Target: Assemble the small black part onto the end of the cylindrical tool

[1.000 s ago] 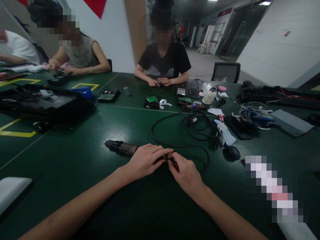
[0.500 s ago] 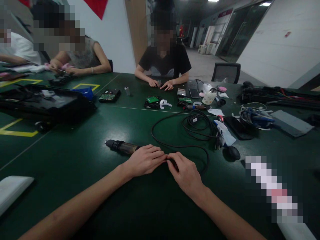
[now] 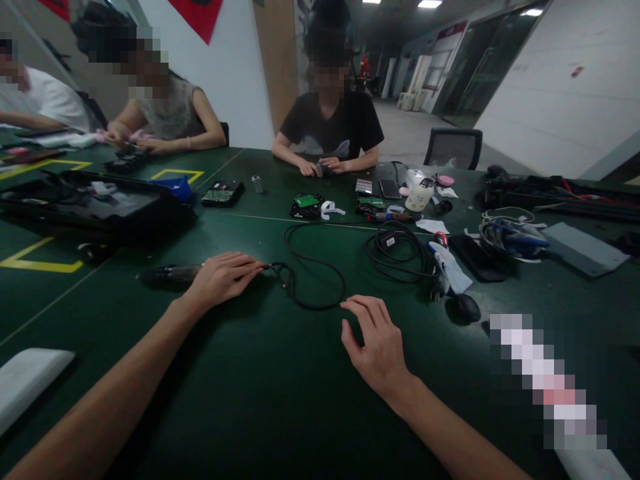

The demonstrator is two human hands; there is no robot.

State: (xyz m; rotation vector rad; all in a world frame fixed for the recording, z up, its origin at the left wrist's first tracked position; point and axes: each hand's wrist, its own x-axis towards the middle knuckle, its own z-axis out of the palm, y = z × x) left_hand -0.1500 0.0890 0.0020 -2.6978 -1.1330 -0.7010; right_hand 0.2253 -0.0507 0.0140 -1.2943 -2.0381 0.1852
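Note:
My left hand [image 3: 226, 277] is closed over the rear end of a dark electric screwdriver [image 3: 173, 274], which lies on its side on the green table with its tip pointing left. The hand's underside and the grip beneath it are hidden. From beyond my left fingertips runs the screwdriver's black cable [image 3: 316, 308], making a small tangle and then a loose loop. My right hand [image 3: 376, 339] is open, thumb and fingers apart, with its fingertips by the right bend of that loop. Whether they touch the cable I cannot tell.
A cable coil [image 3: 395, 257] with its plug, a computer mouse [image 3: 467, 307] and a black tray-like housing [image 3: 100, 207] lie around. Circuit-board units [image 3: 221, 193] stand farther back. White objects flank my forearms. Across the table a person in a black shirt [image 3: 330, 130] handles a small part.
My left hand and the screwdriver have moved left. My right hand has parted from the left, its fingers spreading. The cable between them now lies in a loop shifted left.

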